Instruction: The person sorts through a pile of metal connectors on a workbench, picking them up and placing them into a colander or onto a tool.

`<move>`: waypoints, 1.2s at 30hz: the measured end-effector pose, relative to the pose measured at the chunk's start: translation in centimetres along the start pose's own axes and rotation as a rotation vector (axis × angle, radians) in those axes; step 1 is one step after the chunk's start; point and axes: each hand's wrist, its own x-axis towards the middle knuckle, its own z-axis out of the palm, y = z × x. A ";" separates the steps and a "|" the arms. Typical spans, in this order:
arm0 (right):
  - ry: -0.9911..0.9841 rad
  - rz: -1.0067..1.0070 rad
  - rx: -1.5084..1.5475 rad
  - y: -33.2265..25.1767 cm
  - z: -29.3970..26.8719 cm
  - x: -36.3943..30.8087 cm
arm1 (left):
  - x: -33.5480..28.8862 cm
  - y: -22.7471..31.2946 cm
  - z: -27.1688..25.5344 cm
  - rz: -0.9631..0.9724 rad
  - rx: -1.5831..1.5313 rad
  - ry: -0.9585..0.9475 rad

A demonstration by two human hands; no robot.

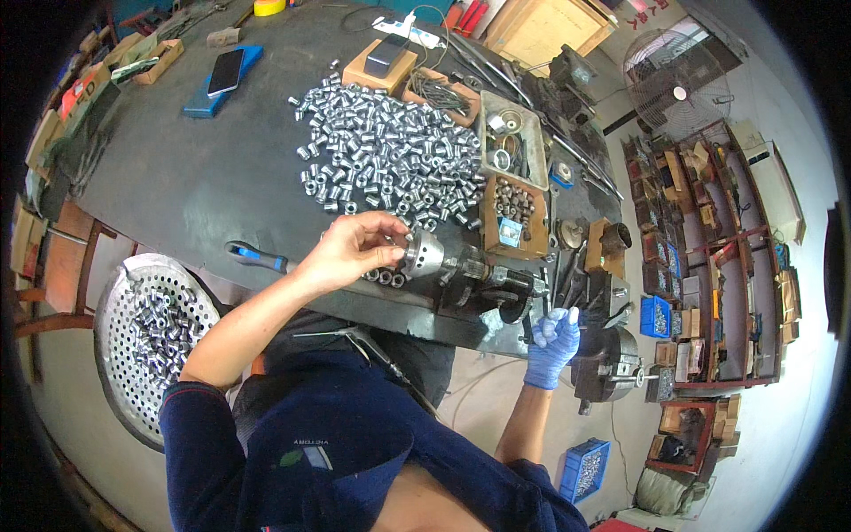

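Note:
My bare left hand is at the front of a round metal chuck with holes round its side. Thumb and fingers are pinched together there, and whatever lies between them is hidden. The chuck belongs to a small bench fixture at the table's near edge. On its right side, my right hand, in a blue glove, is closed around a lever handle. Beyond the left hand spreads a big heap of shiny metal sleeves. Several more sleeves lie just below the chuck.
A perforated metal tray with more sleeves stands at my left. A blue-handled tool lies near the table edge. Behind the fixture are a box of small fittings and a parts tray. An air gun hangs before my lap.

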 end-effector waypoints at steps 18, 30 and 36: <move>0.222 0.048 -0.286 3.9 -2.5 12.5 | 0.6 0.1 2.3 -0.161 0.333 0.199; -0.011 -0.045 0.031 -0.3 0.3 0.5 | -0.3 0.9 0.7 -0.223 -0.140 0.075; 0.369 0.024 -0.228 5.4 -2.0 7.0 | -0.9 1.6 0.0 -0.165 -0.166 0.081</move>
